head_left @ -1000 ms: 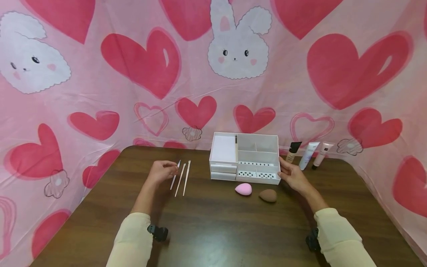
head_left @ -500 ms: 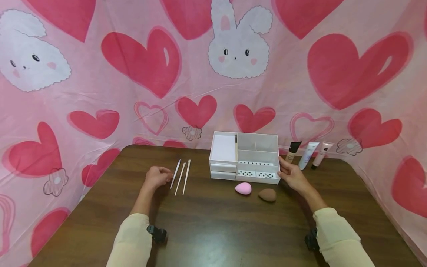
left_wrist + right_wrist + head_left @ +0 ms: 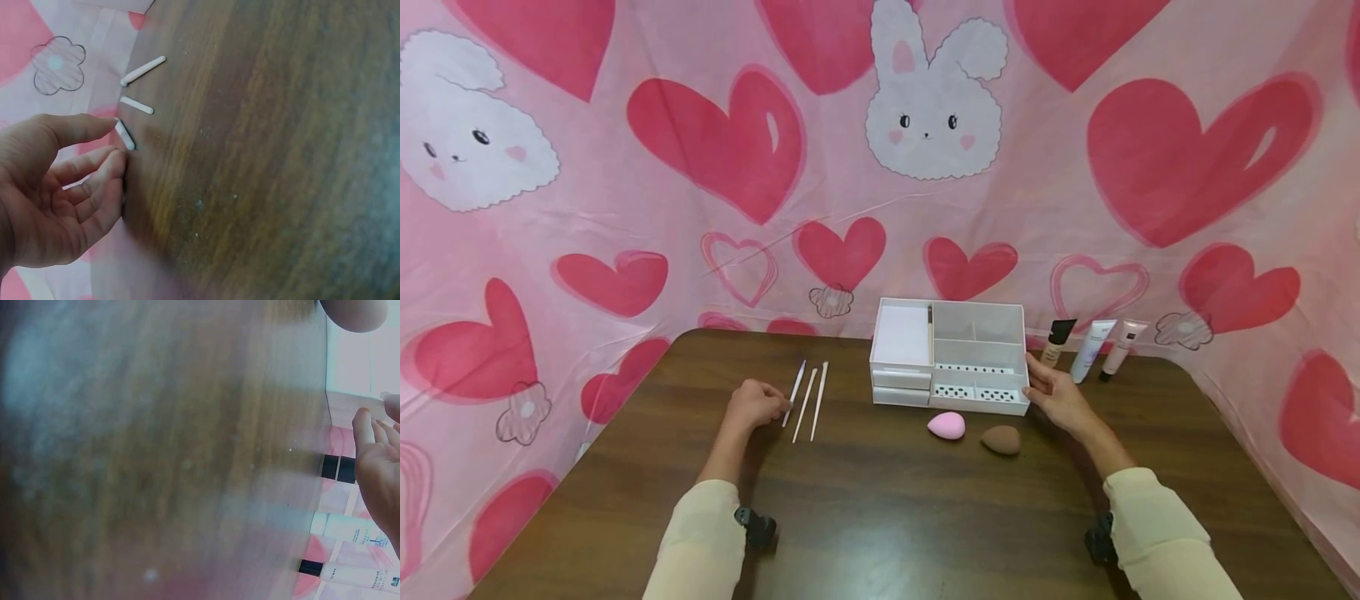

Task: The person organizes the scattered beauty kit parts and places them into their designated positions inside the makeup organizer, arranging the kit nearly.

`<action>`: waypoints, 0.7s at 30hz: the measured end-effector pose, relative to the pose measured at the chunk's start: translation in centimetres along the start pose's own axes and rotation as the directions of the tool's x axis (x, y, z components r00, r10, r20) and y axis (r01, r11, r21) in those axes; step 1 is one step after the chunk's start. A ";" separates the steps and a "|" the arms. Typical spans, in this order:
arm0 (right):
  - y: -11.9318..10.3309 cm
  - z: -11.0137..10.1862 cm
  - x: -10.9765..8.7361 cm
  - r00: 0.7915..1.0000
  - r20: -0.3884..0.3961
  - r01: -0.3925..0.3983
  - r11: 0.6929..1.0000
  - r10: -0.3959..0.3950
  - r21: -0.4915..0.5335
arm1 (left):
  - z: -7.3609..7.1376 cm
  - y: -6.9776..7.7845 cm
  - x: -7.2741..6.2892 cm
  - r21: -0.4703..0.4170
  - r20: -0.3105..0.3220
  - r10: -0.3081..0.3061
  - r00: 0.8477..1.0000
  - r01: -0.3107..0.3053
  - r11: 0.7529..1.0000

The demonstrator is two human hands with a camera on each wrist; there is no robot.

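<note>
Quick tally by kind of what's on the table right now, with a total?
White sticks: 3, first, second, third
Sponges: 2, pink and brown
Tubes: 3, black-capped, white, pink
Organizer box: 1
Total: 9

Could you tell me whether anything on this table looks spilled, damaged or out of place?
Nothing stands out. The three white sticks lie side by side by the left hand, the white organizer sits upright with the right hand at its side, two sponges lie before it, and three tubes stand behind.
</note>
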State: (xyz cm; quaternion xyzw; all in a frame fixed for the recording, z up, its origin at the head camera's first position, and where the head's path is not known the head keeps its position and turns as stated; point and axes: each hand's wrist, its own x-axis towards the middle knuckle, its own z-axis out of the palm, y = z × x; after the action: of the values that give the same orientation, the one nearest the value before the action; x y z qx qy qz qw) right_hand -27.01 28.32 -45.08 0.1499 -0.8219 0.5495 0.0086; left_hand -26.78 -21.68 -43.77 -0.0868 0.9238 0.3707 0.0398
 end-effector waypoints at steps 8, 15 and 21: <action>0.0 0.0 -0.1 1.000 -0.006 0.004 1.000 -0.004 -0.008 | 0.1 0.0 0.1 0.070 -0.029 0.018 0.999 -0.016 0.997; -0.1 0.1 -0.2 1.000 -0.001 -0.007 1.000 0.007 -0.015 | 0.1 0.4 -0.1 0.149 -0.054 0.027 0.998 -0.018 0.989; -0.1 0.1 -0.1 1.000 -0.007 0.002 1.000 -0.002 -0.014 | 0.3 0.7 -0.2 0.182 -0.070 0.009 0.998 0.004 0.983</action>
State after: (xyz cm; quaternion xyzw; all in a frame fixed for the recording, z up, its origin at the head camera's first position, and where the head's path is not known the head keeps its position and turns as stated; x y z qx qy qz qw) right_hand -26.84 28.21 -45.05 0.1485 -0.8256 0.5442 0.0132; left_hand -26.69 -20.91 -43.50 -0.0948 0.9547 0.2817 0.0145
